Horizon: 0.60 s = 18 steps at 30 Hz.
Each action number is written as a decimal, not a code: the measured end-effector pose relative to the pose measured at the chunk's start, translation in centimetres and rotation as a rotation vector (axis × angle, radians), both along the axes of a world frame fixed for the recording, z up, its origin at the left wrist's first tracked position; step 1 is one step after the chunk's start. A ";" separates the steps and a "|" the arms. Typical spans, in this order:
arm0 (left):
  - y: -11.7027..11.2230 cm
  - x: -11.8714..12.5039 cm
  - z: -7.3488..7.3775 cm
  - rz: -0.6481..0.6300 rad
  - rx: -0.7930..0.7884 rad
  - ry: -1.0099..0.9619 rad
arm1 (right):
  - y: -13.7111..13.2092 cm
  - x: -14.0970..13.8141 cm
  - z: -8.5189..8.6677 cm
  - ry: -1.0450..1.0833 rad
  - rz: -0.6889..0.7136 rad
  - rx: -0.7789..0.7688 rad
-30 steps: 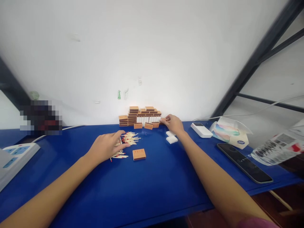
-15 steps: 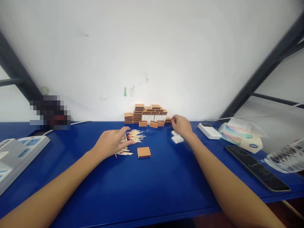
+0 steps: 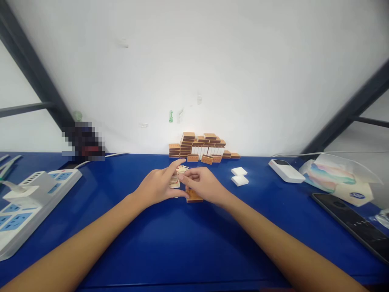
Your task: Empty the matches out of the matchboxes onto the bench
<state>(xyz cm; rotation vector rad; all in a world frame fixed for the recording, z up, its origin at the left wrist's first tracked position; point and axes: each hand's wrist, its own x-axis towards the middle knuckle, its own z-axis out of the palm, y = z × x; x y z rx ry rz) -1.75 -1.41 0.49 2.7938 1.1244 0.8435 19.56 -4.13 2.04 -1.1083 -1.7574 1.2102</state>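
My left hand (image 3: 159, 180) curves around a heap of red-tipped matches (image 3: 175, 181), its thumb and index finger well apart. Its other fingers are hidden. My right hand (image 3: 203, 182) meets it from the right, fingers curled and the thumb tip close to the matches; whatever is pinched there is too small to make out. Beneath the right hand lies an orange-brown matchbox (image 3: 195, 198), partly covered. Two white matchbox trays (image 3: 240, 180) sit to the right. Behind the hands, matchboxes (image 3: 188, 142) are piled against the wall, some lying flat and some standing upright.
At the left stands a power strip (image 3: 65, 178) with a plug in it. A white device (image 3: 285, 172), a tissue pack (image 3: 334, 178) and a phone (image 3: 346, 221) lie along the right. A white wall (image 3: 243, 81) closes off the back of the blue table (image 3: 182, 251).
My right hand has left the right end of the matchbox pile, where two flat boxes now show, and come to the matches. The view has turned slightly left.
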 end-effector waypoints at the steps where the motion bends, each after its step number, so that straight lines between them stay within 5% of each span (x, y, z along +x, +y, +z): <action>1: -0.1 0.0 0.0 -0.008 -0.001 -0.017 | 0.0 0.0 0.0 0.003 -0.005 -0.021; 9: 0.3 0.3 -0.1 0.018 -0.053 -0.151 | 1.0 0.7 -1.0 0.076 -0.055 -0.088; 18: 2.5 0.2 -0.7 0.082 -0.393 -0.510 | 3.3 1.6 -1.7 0.048 -0.163 -0.042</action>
